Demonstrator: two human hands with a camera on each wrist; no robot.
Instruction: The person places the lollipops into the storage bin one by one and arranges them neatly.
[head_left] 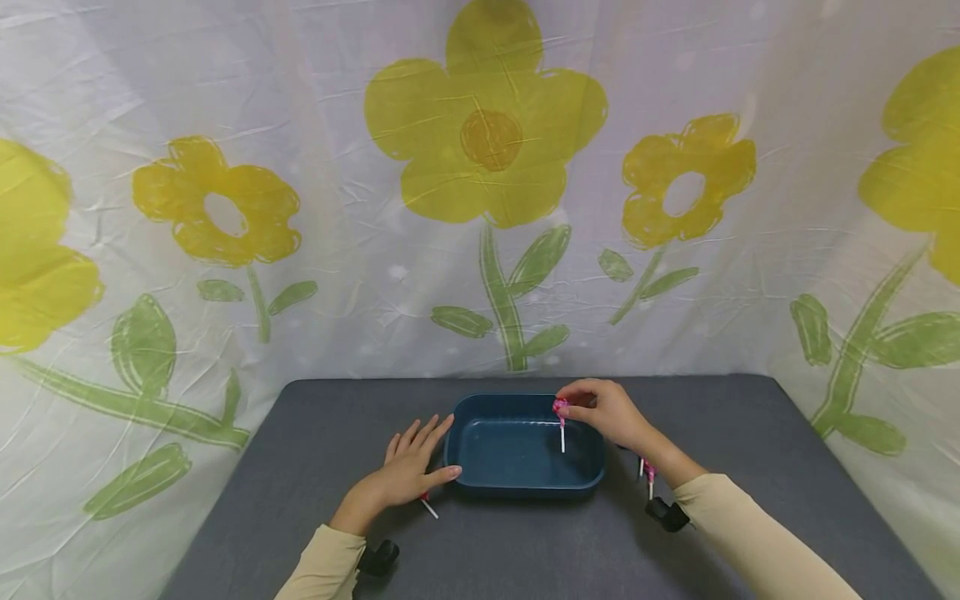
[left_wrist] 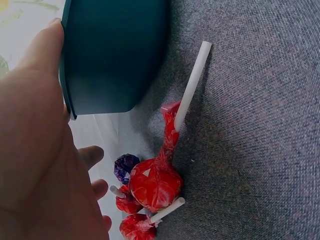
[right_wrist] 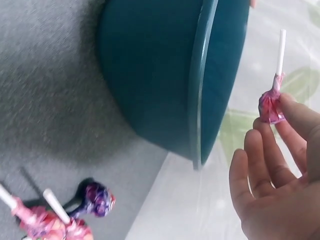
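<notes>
My right hand pinches a pink-wrapped lollipop by its candy head, over the right part of a blue rectangular tub. In the head view its white stick points down. My left hand rests against the tub's left end, thumb at the rim and fingers spread fairly straight. Below that hand, a red-wrapped lollipop lies on the grey table, its white stick towards the tub. The tub's visible floor is bare.
Left of the tub, more red lollipops and a dark purple one lie grouped. To its right are pink lollipops and a purple one. A flower-printed curtain hangs behind the grey table.
</notes>
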